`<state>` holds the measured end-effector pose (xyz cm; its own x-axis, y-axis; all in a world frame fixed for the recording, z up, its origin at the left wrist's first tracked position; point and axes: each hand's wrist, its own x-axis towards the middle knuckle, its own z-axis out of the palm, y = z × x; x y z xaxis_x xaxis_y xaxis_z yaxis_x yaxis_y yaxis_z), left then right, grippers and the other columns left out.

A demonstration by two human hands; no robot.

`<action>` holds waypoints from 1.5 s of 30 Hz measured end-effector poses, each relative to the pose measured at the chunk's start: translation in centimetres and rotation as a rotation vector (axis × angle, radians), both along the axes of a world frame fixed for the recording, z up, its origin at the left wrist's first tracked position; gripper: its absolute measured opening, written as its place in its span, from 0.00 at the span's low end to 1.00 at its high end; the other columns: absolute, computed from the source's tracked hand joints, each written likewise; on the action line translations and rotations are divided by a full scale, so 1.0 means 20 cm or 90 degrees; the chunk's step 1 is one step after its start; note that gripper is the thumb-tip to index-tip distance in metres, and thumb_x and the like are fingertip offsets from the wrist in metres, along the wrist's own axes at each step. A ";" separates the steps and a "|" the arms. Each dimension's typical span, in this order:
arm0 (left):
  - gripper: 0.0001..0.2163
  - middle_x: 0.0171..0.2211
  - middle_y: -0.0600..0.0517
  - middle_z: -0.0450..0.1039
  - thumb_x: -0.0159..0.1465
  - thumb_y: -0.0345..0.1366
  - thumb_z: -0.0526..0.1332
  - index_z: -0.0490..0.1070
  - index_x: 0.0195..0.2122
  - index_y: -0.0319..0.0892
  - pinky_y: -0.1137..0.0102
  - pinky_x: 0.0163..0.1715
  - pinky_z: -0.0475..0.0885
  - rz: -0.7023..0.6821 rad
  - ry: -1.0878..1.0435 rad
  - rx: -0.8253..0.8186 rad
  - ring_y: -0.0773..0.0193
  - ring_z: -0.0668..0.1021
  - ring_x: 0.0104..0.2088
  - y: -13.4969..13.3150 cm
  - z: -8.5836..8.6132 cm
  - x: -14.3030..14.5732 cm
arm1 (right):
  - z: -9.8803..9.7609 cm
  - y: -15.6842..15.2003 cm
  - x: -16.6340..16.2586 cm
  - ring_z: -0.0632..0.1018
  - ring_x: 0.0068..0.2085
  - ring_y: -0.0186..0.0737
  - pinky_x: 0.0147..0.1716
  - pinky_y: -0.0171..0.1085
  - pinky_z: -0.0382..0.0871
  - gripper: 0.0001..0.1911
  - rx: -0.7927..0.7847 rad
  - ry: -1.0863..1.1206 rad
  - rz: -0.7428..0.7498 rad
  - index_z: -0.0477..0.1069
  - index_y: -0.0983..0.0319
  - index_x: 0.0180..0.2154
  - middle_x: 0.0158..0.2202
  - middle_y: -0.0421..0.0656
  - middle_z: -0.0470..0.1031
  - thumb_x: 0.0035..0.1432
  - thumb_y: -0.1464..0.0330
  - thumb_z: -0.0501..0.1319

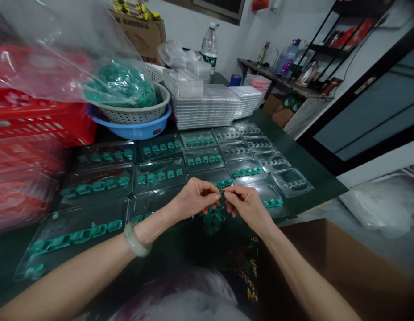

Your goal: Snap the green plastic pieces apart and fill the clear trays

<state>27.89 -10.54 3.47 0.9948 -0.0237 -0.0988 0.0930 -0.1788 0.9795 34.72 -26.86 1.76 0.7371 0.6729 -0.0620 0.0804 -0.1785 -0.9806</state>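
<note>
My left hand [195, 198] and my right hand [245, 206] meet at the near edge of a dark green table [304, 167], fingers pinched together on small green plastic pieces [213, 217] bunched between and below them. A pale jade bangle [136, 238] circles my left wrist. Several clear blister trays [160, 176] lie in rows in front of my hands, many with a row of green pieces set in them. The trays at the far right [290, 180] show no green pieces.
A white colander in a blue basin [135, 118] holds a clear bag of green pieces [122, 84]. Stacks of unused clear trays [207, 100], a water bottle [209, 47], red baskets [33, 120] at left, a cardboard box [344, 263] at right.
</note>
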 end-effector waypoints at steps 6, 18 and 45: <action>0.07 0.16 0.57 0.63 0.57 0.30 0.55 0.72 0.26 0.36 0.81 0.14 0.58 0.018 -0.095 0.107 0.76 0.64 0.16 -0.01 -0.01 -0.04 | 0.01 0.02 -0.02 0.69 0.21 0.30 0.19 0.31 0.65 0.14 -0.008 -0.032 0.038 0.73 0.63 0.36 0.23 0.39 0.70 0.49 0.62 0.62; 0.06 0.19 0.57 0.65 0.59 0.32 0.53 0.67 0.27 0.38 0.80 0.16 0.64 -0.014 -0.059 0.093 0.75 0.67 0.16 0.02 -0.02 -0.07 | -0.05 0.06 -0.02 0.68 0.18 0.29 0.17 0.30 0.64 0.11 -0.025 -0.088 0.056 0.72 0.63 0.37 0.18 0.37 0.67 0.55 0.69 0.54; 0.02 0.17 0.55 0.66 0.53 0.29 0.59 0.69 0.27 0.36 0.80 0.11 0.55 0.042 0.098 -0.375 0.74 0.66 0.16 0.03 -0.01 0.05 | 0.07 0.06 -0.02 0.72 0.33 0.32 0.31 0.32 0.70 0.14 0.069 -0.430 -0.043 0.70 0.58 0.43 0.36 0.42 0.70 0.53 0.73 0.59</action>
